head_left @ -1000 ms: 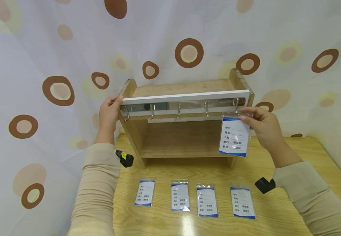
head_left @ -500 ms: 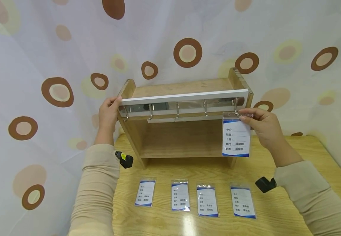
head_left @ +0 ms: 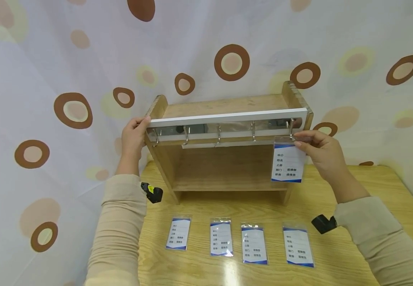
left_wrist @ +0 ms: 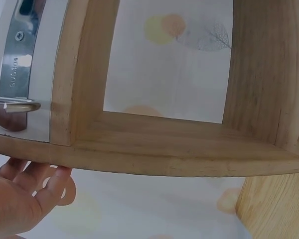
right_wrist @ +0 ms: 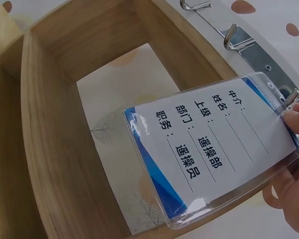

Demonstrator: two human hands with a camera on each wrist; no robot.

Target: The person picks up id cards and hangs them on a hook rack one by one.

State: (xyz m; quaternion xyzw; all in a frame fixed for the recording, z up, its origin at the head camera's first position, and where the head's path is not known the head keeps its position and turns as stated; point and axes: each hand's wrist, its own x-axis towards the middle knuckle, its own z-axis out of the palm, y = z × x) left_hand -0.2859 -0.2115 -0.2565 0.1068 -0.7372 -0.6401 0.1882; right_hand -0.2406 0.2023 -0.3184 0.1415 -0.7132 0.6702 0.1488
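My left hand [head_left: 133, 137] grips the upper left corner of a wooden shelf [head_left: 224, 190]; its fingertips lie against the outer side panel in the left wrist view. With thumb and fingers, my right hand [head_left: 321, 153] pinches the top right edge of a clear-sleeved name badge [head_left: 288, 163]. The badge hangs upright below the rightmost hook [head_left: 292, 128] of the hook rail [head_left: 228, 126]. From the right wrist, the hook tip [right_wrist: 292, 95] meets the badge's top edge near its holes. Whether it passes through a hole cannot be told.
Several more badges lie in a row on the wooden table [head_left: 356, 254], including a left one [head_left: 178, 234] and a right one [head_left: 298, 246]. Other bare hooks, such as the middle hook [head_left: 218, 133], line the rail. A spotted cloth [head_left: 95, 39] hangs behind the shelf.
The badge swung flatter toward the front half a second ago; now its lower end sits a little higher and tilts. My right hand stays at the hook. My left hand keeps its grip.
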